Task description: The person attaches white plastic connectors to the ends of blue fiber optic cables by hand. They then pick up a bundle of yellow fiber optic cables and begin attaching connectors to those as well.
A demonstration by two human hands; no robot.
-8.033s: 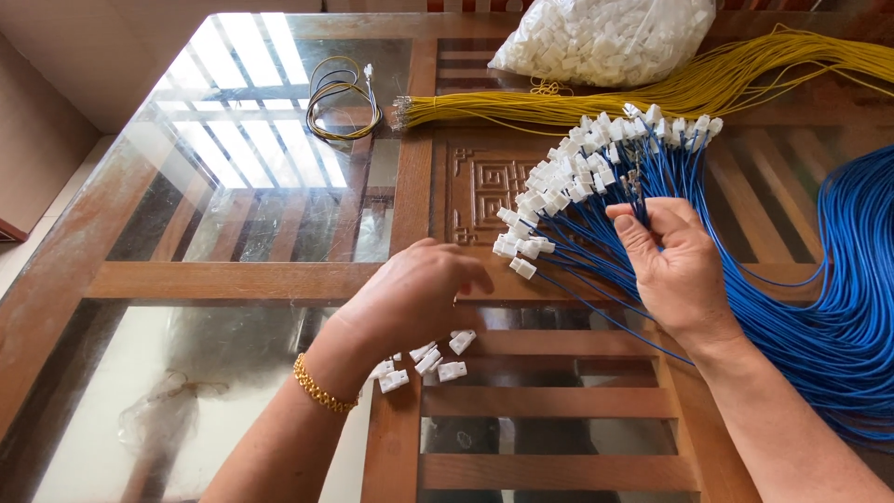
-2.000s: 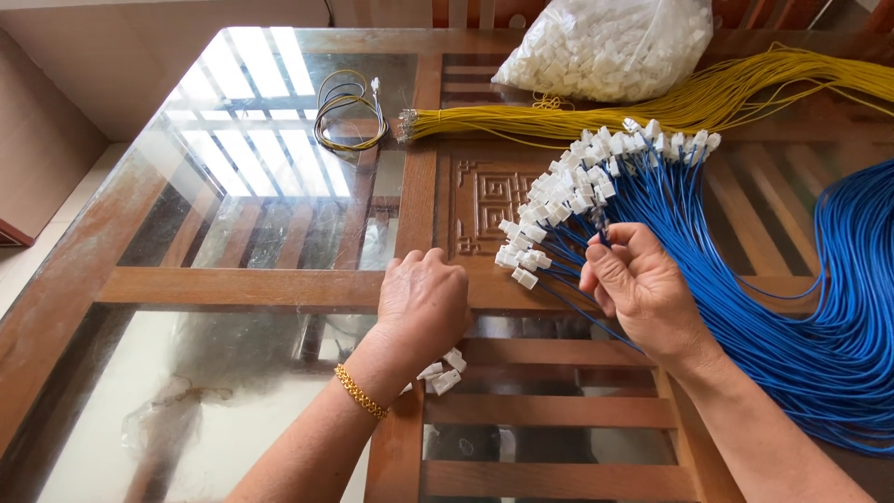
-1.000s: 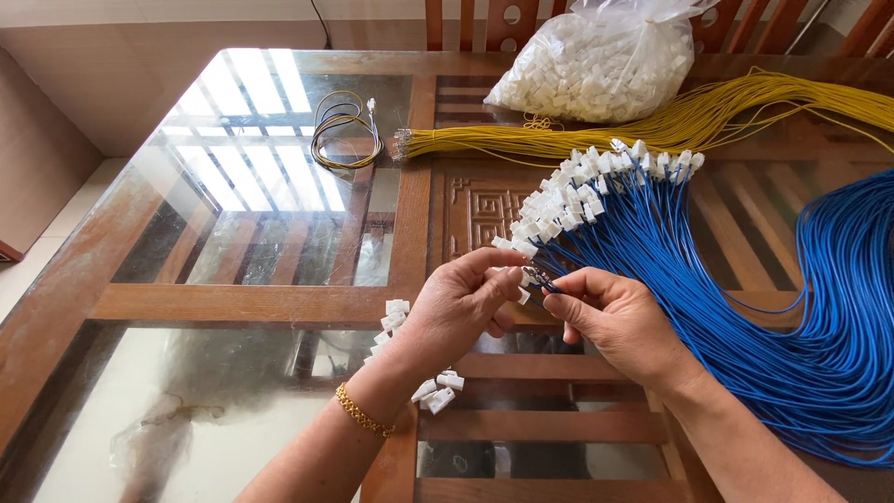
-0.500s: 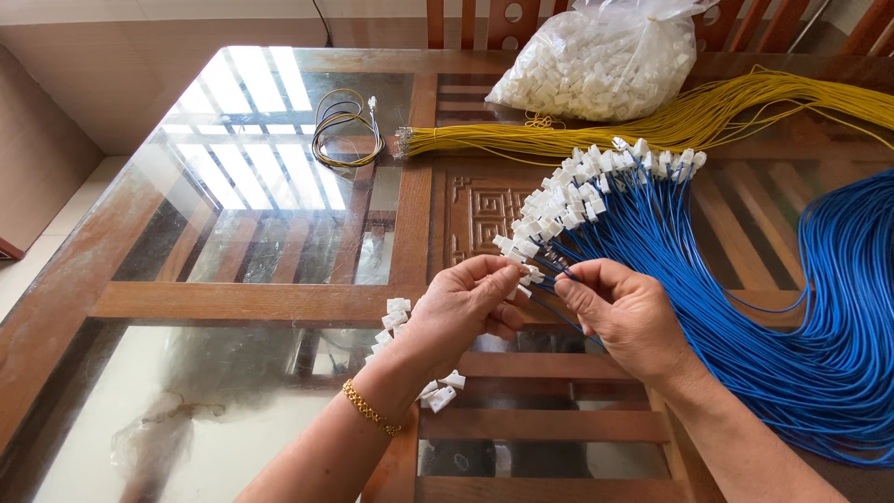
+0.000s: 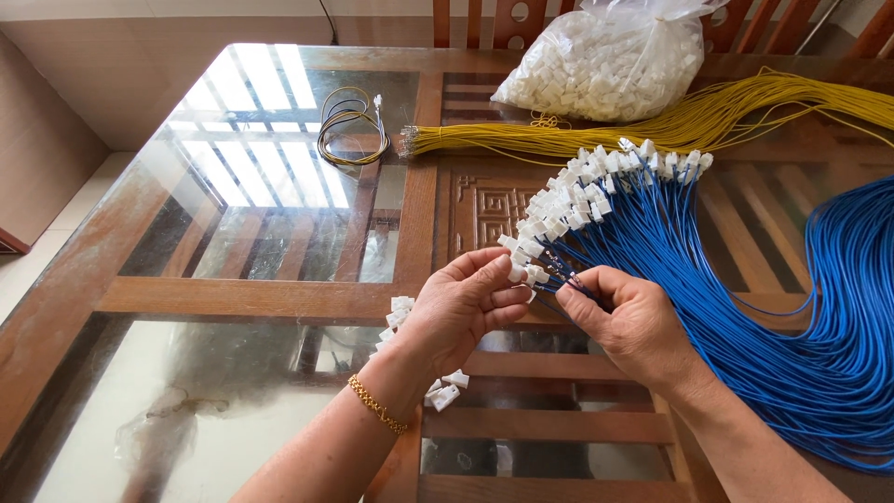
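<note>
A glass-topped wooden table point(image 5: 140, 242) carries the work: a broad sweep of blue wires point(image 5: 838, 354) curves in from 3 o'clock, a bundle of yellow wires point(image 5: 652, 126) lies across at 1 o'clock, and a clear bag of white connectors point(image 5: 605, 61) sits at 12 o'clock. A small coil point(image 5: 346, 130) of mixed wire rests at 11 o'clock on the glass.

At centre the two hands meet. The left hand point(image 5: 461, 312) pinches a white connector point(image 5: 518, 273) between thumb and fingertips, closed on it; the right hand point(image 5: 633, 321), at 3 o'clock of the left, has thumb and forefinger clamped on a blue wire end point(image 5: 565, 279) just beside that connector. Fitted wire ends point(image 5: 596, 182) fan out at 1 o'clock of the hands, each capped in white. Loose connectors point(image 5: 445, 391) lie at 6 o'clock, under the left wrist, with a few more point(image 5: 400, 307) beside the palm.

By the look of it, the step in hand is seating a wire terminal into its housing; the next move calls for lining the tip up squarely with the slot and pressing it home.
</note>
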